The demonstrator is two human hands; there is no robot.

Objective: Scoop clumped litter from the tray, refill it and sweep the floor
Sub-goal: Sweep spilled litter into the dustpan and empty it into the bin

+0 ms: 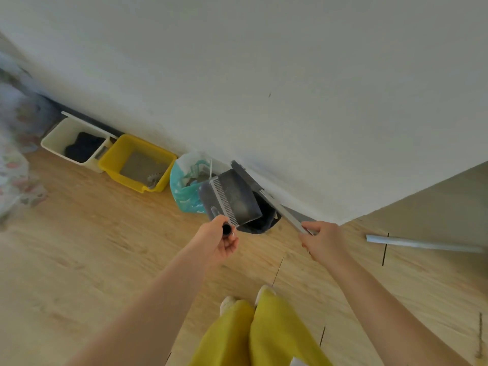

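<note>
My left hand (pixel 220 240) grips the black handle end of a dark grey dustpan (pixel 232 198) with a comb of white teeth, held above the floor by the wall. My right hand (pixel 323 239) is closed around the grey handle of a broom (pixel 280 208), whose dark bristle head (pixel 260 223) sits under and behind the dustpan. The yellow litter tray (pixel 116 157) with grey litter and a scoop in it stands against the wall to the left. A teal and white plastic bag (pixel 187 191) stands open between the tray and the dustpan.
A cream bin (pixel 52 140) holding something dark stands left of the tray. A grey strip (pixel 422 244) lies on the wooden floor at the right. The white wall runs diagonally behind everything. My yellow trousers (pixel 253 331) and white shoes are below. Floral fabric hangs at far left.
</note>
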